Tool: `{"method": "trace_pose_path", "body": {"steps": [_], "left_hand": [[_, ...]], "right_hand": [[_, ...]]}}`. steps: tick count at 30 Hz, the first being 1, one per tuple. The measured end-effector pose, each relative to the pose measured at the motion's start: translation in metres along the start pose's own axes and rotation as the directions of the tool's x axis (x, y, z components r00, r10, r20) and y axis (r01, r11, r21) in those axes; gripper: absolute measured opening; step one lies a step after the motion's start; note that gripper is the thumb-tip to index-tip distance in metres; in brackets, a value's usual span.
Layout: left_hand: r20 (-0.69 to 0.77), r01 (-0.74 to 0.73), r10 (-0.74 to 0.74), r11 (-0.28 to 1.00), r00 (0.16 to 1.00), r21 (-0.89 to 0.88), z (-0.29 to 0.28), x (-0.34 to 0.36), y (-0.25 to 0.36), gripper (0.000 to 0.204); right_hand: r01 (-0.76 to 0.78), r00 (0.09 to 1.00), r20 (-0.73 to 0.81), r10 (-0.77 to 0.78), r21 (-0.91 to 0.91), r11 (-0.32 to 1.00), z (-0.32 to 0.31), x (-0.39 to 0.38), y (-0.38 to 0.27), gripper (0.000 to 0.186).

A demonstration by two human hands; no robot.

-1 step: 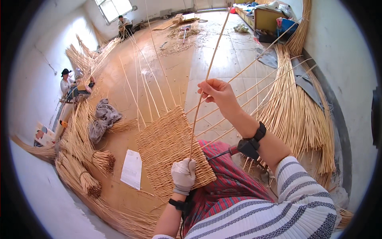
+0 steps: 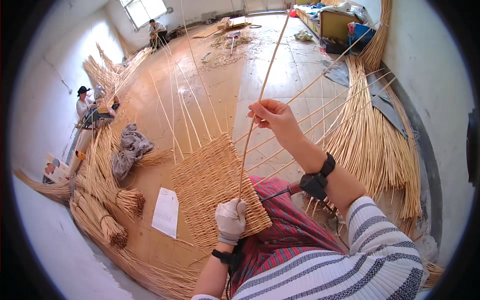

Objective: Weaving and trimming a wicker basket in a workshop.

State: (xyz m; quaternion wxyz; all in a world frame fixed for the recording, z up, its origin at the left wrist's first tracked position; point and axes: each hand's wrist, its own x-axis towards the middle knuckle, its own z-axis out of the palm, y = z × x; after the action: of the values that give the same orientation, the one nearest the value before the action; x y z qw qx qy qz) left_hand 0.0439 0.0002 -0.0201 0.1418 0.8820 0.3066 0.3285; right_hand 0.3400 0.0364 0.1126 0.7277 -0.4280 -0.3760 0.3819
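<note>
A square woven wicker panel (image 2: 212, 185) rests at a slant over my lap, with long loose rods sticking out from its far and right edges. My left hand (image 2: 231, 220), in a pale glove, is closed on the lower end of one long wicker rod (image 2: 274, 55) at the panel's near right part. Farther up that same rod, my bare right hand (image 2: 270, 116) pinches it between thumb and fingers. The rod rises steeply, leaning a little to the right. Beside the panel's right edge is a thin metal tool with a reddish handle (image 2: 293, 189), partly behind my right forearm.
Loose wicker rods (image 2: 372, 145) spread over the floor at right. Tied bundles (image 2: 107, 225), a grey cloth (image 2: 131, 150) and a white paper sheet (image 2: 165, 212) lie at left. Two people, one seated by the left wall (image 2: 86, 106), are farther off. A cluttered bench (image 2: 335, 30) stands at the back right.
</note>
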Motion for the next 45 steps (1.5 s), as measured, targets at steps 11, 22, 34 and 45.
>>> {"method": "trace_pose_path", "body": {"steps": [11,22,34,45], "left_hand": [[0.047,0.054,-0.048,0.992,0.998,-0.118,-0.001,0.002,-0.001,0.022],[0.012,0.04,-0.039,0.995,0.999,-0.094,-0.001,0.006,-0.003,0.025],[0.019,0.04,-0.039,0.997,0.999,-0.071,0.009,0.0,-0.004,0.012],[0.016,0.05,-0.048,0.995,0.999,-0.089,-0.002,0.011,-0.001,0.012]], "right_hand": [[0.091,0.98,0.191,-0.062,-0.147,0.985,-0.008,0.001,-0.023,0.025],[0.358,0.921,0.15,-0.359,-0.685,0.635,0.004,-0.023,-0.026,0.02],[0.221,0.933,0.073,-0.353,-0.89,0.399,0.008,0.012,-0.037,0.038],[0.004,0.902,0.299,0.311,-0.726,0.688,0.002,-0.073,0.028,0.024]]}}
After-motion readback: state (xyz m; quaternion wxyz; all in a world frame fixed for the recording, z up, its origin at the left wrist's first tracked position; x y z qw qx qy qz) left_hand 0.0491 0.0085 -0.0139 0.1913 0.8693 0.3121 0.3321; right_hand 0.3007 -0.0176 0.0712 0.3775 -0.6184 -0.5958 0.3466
